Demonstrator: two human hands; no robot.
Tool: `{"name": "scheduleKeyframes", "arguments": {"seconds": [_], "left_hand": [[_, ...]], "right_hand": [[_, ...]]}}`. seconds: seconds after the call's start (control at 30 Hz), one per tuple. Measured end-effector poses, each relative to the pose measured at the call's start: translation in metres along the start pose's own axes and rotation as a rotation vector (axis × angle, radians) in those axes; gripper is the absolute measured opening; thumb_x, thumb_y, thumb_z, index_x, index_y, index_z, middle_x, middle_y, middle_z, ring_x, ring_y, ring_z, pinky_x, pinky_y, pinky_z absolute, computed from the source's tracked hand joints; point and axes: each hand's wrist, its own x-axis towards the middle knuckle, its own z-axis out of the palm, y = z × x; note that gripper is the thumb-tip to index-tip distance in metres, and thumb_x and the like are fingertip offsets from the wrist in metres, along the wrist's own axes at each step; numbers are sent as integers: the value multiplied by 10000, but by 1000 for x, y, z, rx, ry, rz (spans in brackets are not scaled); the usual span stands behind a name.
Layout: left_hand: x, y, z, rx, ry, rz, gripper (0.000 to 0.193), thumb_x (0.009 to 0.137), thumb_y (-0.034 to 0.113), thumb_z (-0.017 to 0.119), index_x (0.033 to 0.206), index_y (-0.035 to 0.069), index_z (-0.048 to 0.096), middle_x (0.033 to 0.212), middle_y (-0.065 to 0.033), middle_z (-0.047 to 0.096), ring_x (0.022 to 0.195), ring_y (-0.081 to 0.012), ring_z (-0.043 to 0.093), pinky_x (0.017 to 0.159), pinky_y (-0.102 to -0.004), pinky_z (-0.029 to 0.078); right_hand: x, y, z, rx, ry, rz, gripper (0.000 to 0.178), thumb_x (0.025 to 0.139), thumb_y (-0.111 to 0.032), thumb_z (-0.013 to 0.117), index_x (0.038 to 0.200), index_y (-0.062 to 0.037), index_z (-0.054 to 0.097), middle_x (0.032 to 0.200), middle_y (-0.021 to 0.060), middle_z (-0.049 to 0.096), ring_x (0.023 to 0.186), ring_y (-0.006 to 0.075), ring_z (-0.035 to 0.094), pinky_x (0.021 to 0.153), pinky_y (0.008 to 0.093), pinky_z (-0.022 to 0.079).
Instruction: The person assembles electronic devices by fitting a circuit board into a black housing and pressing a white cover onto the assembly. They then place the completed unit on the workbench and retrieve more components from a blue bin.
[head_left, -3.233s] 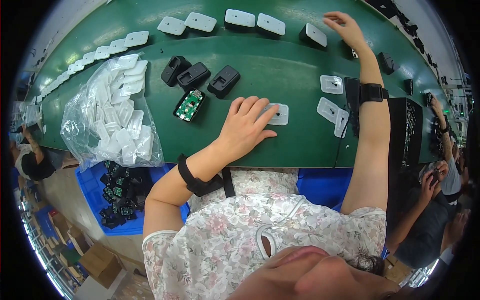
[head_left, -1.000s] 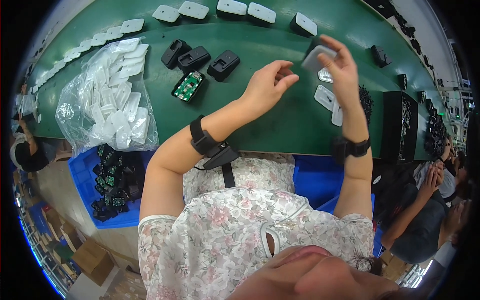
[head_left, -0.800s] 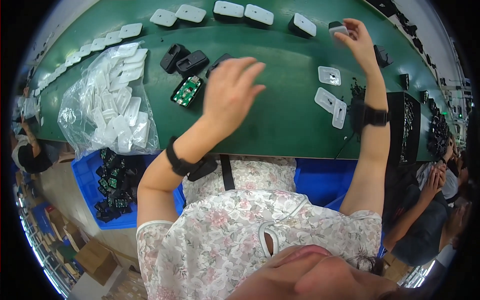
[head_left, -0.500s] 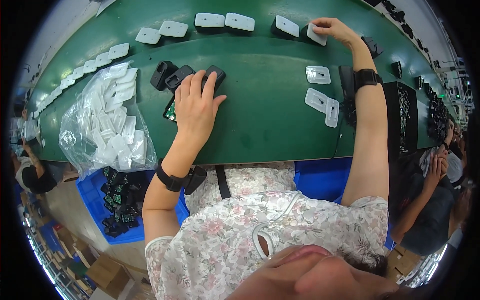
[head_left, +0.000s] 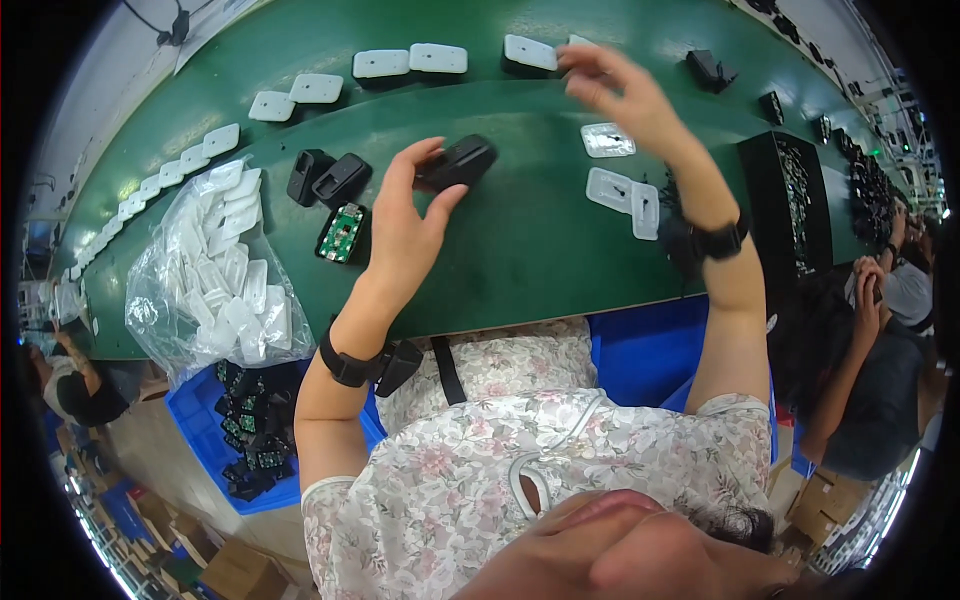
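1. Black plastic shows in your left hand point(head_left: 405, 225): thumb and fingers close on either side of a black housing point(head_left: 468, 160), slightly blurred, over the middle of the green table point(head_left: 520, 255).
2. Your right hand point(head_left: 628, 98) is well apart from the left, fingers loosely curved and parted, nothing seen between them; its tips are by a white-topped unit point(head_left: 580, 41) at the far side. You cannot tell here whether they touch it.
3. Left of your held housing, two more black housings point(head_left: 342, 180) lie side by side, with a green circuit board point(head_left: 342, 232) in an open black case just below them.
4. Nearer your right forearm lie three pale plastic covers point(head_left: 607, 140), small dark pieces on them.
5. Farther left sits a clear bag point(head_left: 150, 300) of white covers point(head_left: 240, 270).
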Motion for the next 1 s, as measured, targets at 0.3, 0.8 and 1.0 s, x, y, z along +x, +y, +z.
{"name": "scheduleKeyframes", "arguments": {"seconds": [0.3, 0.8, 1.0], "left_hand": [[23, 56, 75, -1164, -449, -384, 379, 912, 124, 631, 1224, -21, 473, 1217, -130, 536, 1055, -177, 580, 865, -298, 504], [2, 27, 95, 310, -227, 544, 488, 760, 113, 652, 1220, 20, 519, 1035, -117, 552, 1012, -287, 529, 876, -392, 436], [-20, 0, 19, 281, -221, 312, 546, 720, 40, 691, 1238, 44, 520, 1142, -111, 583, 1059, -304, 525, 897, -410, 418]], "right_hand": [[-111, -39, 43, 702, 351, 69, 356, 924, -153, 564, 1229, 21, 509, 1296, 207, 542, 1210, 265, 521, 1028, 379, 408], [-171, -43, 65, 43, 411, 119, 649, 872, -85, 657, 1440, -56, 343, 1297, 85, 514, 1182, 196, 478, 1004, 330, 379], [-168, -58, 103, -497, 155, -35, 565, 642, -224, 790, 1122, -57, 543, 1068, 119, 549, 967, 336, 529, 823, 414, 461]]}}
